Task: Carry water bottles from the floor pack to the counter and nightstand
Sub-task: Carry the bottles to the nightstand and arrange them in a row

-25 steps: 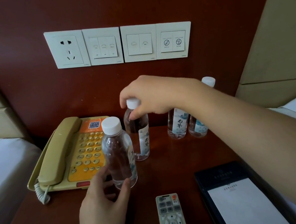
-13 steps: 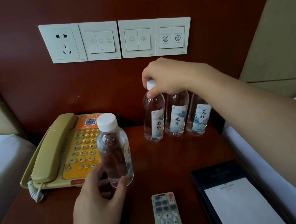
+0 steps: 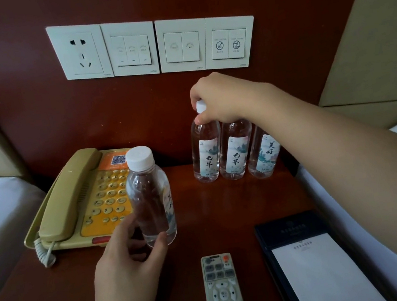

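Since the earlier frame the right hand (image 3: 220, 98) has set its capped bottle (image 3: 207, 154) beside two others; left hand (image 3: 130, 270) fingers grip an upright bottle (image 3: 149, 199) left of that row.

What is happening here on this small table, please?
A person is setting water bottles on a nightstand. The right hand grips the cap of the left bottle in a row of three by the wall. The left hand holds a fourth bottle near its base, in front of the telephone. A remote control and a notepad lie nearer the camera.
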